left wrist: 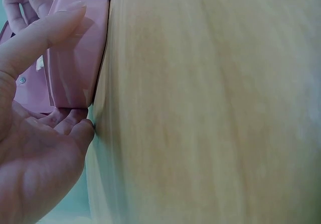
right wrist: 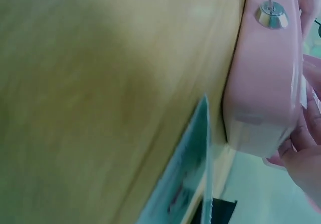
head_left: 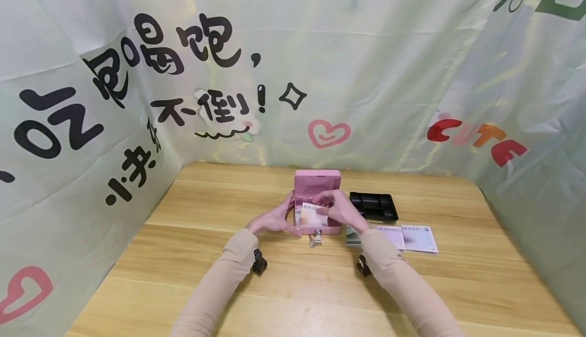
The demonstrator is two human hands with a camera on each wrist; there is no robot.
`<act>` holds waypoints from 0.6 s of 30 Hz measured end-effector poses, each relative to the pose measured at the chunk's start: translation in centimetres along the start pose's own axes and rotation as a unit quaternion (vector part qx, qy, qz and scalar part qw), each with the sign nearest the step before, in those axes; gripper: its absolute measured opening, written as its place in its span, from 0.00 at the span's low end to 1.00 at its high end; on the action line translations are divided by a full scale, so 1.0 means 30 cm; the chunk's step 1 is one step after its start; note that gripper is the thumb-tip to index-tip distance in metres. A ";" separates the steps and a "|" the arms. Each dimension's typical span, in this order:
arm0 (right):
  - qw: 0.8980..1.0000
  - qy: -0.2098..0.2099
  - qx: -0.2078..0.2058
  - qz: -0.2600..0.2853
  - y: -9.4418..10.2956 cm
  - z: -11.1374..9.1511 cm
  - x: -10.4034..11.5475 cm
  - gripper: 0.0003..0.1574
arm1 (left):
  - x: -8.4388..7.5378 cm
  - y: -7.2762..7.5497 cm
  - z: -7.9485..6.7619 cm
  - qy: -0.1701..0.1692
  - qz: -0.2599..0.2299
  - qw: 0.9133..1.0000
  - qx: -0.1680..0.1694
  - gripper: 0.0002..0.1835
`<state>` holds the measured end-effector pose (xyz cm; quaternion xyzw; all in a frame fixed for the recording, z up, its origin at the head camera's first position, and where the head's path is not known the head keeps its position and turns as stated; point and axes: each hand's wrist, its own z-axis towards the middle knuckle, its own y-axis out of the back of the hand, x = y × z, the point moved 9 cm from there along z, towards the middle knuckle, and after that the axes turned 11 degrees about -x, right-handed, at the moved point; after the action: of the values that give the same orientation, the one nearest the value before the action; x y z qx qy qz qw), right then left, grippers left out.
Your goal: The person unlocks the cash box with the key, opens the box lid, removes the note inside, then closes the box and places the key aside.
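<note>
Pink box (left wrist: 75, 66) in left grip (head_left: 274, 219)

Head view bright, evenly lit; pale glare on near tabletop (head_left: 302, 301), soft shadows under sleeves (head_left: 212, 286). Wide-angle stretch toward edges. Wrist views dimmer, hazy, green-tinged; tabletop grain blurred. Highlights on pink box (right wrist: 263, 78).

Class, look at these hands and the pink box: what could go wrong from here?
The paper at the right hand may crease against the pink box's rim. The raised lid might drop onto that hand. The right sleeve, close to the papers outside, could brush them askew.
</note>
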<state>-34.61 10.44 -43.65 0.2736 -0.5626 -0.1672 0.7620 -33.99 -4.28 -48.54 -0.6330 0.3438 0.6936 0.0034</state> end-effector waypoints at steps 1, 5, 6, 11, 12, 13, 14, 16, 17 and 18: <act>1.000 0.007 0.004 -0.006 0.001 -0.003 0.004 0.14 | 0.000 -0.001 0.000 -0.001 -0.002 1.000 0.000 0.72; 0.999 0.038 0.016 -0.021 0.008 -0.013 0.020 0.15 | -0.004 -0.001 0.002 -0.008 -0.007 1.000 0.000 0.70; 0.999 0.042 0.016 -0.022 0.011 -0.015 0.022 0.16 | -0.004 -0.002 0.003 -0.010 -0.009 1.000 0.000 0.70; 1.000 0.029 -0.003 -0.001 0.034 -0.024 0.018 0.16 | -0.001 -0.003 0.007 -0.011 -0.010 1.000 0.000 0.70; 1.000 0.022 -0.010 0.005 0.040 -0.026 0.015 0.16 | 0.001 -0.002 0.007 -0.009 -0.008 1.000 0.000 0.70; 1.000 0.013 -0.018 0.012 0.047 -0.028 0.012 0.16 | 0.002 -0.001 0.006 -0.007 -0.005 1.000 -0.001 0.71; 0.999 0.004 -0.026 0.017 0.054 -0.031 0.008 0.16 | 0.003 0.000 0.005 -0.005 -0.003 1.000 -0.002 0.71; 0.999 -0.013 -0.043 0.026 0.064 -0.033 -0.003 0.16 | 0.004 0.000 0.003 -0.002 -0.002 1.000 -0.002 0.71; 0.998 -0.023 -0.051 0.032 0.069 -0.035 -0.008 0.15 | 0.004 0.000 0.003 0.000 -0.003 1.000 -0.002 0.71; 0.997 -0.034 -0.059 0.038 0.074 -0.036 -0.014 0.15 | 0.003 0.001 0.002 -0.001 -0.005 1.000 -0.002 0.71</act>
<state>-33.84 12.70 -42.87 0.2006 -0.5875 -0.1806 0.7629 -34.07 -4.30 -48.60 -0.6341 0.3394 0.6947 0.0054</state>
